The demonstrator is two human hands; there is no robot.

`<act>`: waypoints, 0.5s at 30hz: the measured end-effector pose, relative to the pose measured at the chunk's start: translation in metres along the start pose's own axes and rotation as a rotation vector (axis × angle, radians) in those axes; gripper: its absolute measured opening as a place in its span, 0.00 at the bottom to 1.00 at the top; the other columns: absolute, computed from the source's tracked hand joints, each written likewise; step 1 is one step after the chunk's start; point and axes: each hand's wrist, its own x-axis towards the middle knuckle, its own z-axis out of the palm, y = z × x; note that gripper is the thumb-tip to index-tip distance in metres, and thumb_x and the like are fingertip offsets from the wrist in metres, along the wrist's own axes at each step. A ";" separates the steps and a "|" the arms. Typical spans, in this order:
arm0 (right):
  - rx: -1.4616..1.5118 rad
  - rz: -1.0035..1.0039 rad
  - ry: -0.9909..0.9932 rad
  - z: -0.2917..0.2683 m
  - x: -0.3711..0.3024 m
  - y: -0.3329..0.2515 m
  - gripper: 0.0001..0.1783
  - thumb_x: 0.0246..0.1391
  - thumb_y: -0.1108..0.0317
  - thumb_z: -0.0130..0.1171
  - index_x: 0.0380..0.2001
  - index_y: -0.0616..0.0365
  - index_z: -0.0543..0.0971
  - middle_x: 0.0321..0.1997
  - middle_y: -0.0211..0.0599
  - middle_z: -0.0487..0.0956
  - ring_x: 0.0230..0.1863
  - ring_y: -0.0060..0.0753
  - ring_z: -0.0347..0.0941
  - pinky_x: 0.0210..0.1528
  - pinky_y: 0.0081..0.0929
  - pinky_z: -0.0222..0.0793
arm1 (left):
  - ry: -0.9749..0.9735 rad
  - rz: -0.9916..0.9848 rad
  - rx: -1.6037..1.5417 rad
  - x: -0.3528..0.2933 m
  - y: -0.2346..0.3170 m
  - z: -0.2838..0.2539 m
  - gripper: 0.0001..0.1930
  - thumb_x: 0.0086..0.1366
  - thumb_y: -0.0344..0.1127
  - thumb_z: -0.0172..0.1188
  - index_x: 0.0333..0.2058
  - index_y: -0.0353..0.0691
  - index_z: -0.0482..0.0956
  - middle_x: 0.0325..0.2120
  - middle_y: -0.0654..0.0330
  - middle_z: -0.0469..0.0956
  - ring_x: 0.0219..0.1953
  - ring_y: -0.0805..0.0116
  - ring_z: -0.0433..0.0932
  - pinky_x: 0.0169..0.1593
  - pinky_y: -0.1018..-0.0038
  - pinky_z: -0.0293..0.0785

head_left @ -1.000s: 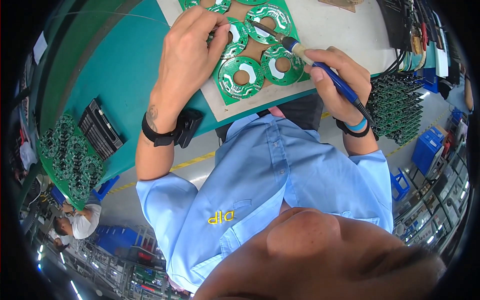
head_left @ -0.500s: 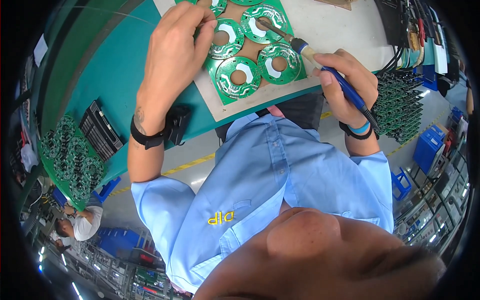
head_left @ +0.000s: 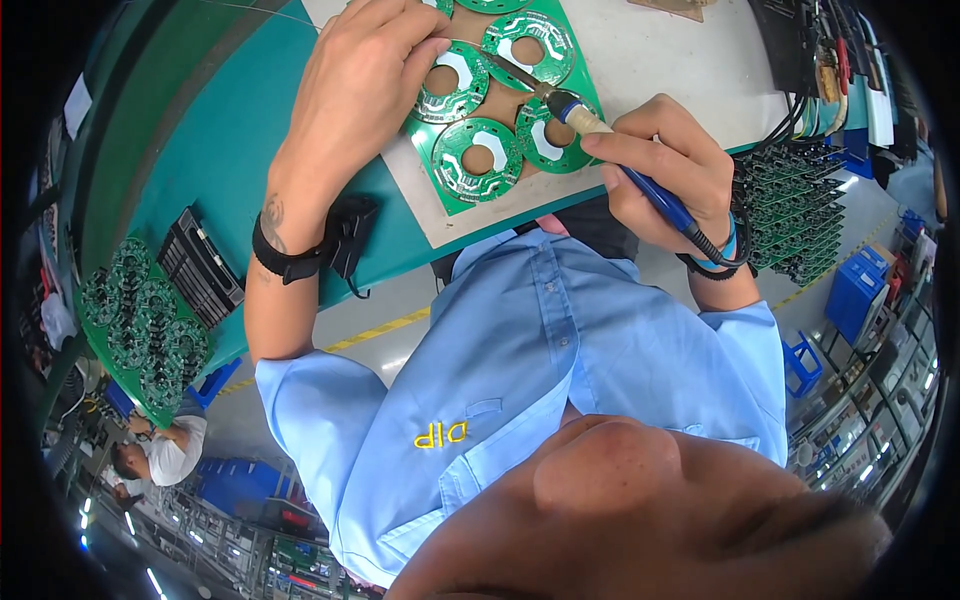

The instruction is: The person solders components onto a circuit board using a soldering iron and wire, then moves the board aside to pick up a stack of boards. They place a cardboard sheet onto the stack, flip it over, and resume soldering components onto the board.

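A panel of round green circuit boards [head_left: 478, 160], each with a centre hole and white patches, lies on a pale board [head_left: 420, 205]. My right hand [head_left: 675, 165] is closed round the blue handle of a soldering iron [head_left: 580, 115], whose tip points left, over the boards in the panel's upper middle. Over the panel's left side, my left hand [head_left: 360, 90] pinches a thin solder wire [head_left: 265, 10]. The wire trails off to the upper left, and its short end sticks out past my fingertips toward the iron's tip. My left fingers partly cover the upper left boards.
A green mat [head_left: 240, 140] covers the bench. At left lie a black slotted tray [head_left: 200, 262] and a panel of populated boards [head_left: 145, 320]. Stacked boards [head_left: 795, 215] stand at right, below hanging tools and cables [head_left: 830, 60]. Another person [head_left: 175, 445] works far off at lower left.
My right hand has brought the soldering iron left and slightly down, its tip now closer to my left fingertips. My left hand has shifted slightly, and the wire end shows beyond its fingers.
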 end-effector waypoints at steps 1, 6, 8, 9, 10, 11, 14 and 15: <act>-0.005 0.000 -0.001 0.000 0.001 0.000 0.18 0.46 0.81 0.66 0.43 0.64 0.87 0.33 0.41 0.79 0.31 0.35 0.75 0.31 0.28 0.69 | 0.003 0.007 -0.001 0.000 -0.001 0.000 0.04 0.63 0.27 0.65 0.33 0.33 0.79 0.31 0.50 0.76 0.38 0.46 0.74 0.45 0.58 0.72; -0.012 0.000 0.003 0.003 0.003 0.002 0.18 0.46 0.81 0.66 0.43 0.64 0.87 0.33 0.41 0.79 0.31 0.34 0.75 0.30 0.28 0.70 | 0.001 0.027 -0.011 0.002 -0.002 0.001 0.04 0.63 0.27 0.65 0.33 0.33 0.79 0.30 0.50 0.76 0.38 0.47 0.75 0.45 0.58 0.72; -0.016 -0.001 0.000 0.003 0.003 0.002 0.18 0.46 0.81 0.66 0.43 0.64 0.87 0.33 0.41 0.79 0.31 0.34 0.75 0.30 0.28 0.70 | -0.001 0.026 -0.021 0.002 -0.001 0.001 0.04 0.63 0.26 0.65 0.33 0.33 0.80 0.30 0.50 0.76 0.38 0.47 0.75 0.45 0.58 0.72; -0.020 -0.003 -0.002 0.003 0.002 0.002 0.18 0.46 0.81 0.66 0.43 0.64 0.87 0.34 0.41 0.80 0.31 0.35 0.75 0.31 0.28 0.70 | -0.002 0.025 -0.027 0.002 0.000 0.001 0.04 0.63 0.26 0.65 0.34 0.33 0.80 0.30 0.50 0.75 0.38 0.47 0.75 0.45 0.58 0.72; -0.024 -0.005 -0.004 0.003 0.002 0.002 0.18 0.46 0.81 0.66 0.44 0.64 0.87 0.34 0.41 0.80 0.31 0.35 0.75 0.31 0.29 0.70 | -0.003 0.025 -0.027 0.002 0.000 0.001 0.04 0.63 0.26 0.65 0.34 0.33 0.80 0.30 0.50 0.75 0.38 0.47 0.75 0.45 0.58 0.72; -0.024 -0.004 -0.004 0.003 0.002 0.002 0.18 0.46 0.81 0.66 0.44 0.64 0.87 0.34 0.41 0.80 0.31 0.35 0.75 0.31 0.29 0.70 | 0.003 0.031 -0.023 0.002 0.000 0.002 0.04 0.62 0.26 0.65 0.34 0.34 0.80 0.30 0.51 0.75 0.38 0.47 0.75 0.45 0.58 0.72; -0.041 -0.013 -0.005 0.005 0.000 0.001 0.19 0.45 0.81 0.66 0.44 0.64 0.87 0.34 0.42 0.80 0.31 0.36 0.75 0.31 0.29 0.71 | 0.014 0.042 -0.017 0.002 0.000 0.003 0.04 0.62 0.26 0.65 0.34 0.34 0.80 0.30 0.51 0.75 0.38 0.47 0.74 0.45 0.59 0.72; -0.042 -0.013 -0.004 0.005 0.000 0.001 0.19 0.45 0.81 0.66 0.44 0.64 0.87 0.34 0.42 0.80 0.31 0.36 0.75 0.31 0.29 0.71 | 0.018 0.034 -0.013 0.002 0.000 0.003 0.04 0.62 0.26 0.65 0.34 0.34 0.80 0.30 0.51 0.75 0.38 0.47 0.74 0.45 0.59 0.72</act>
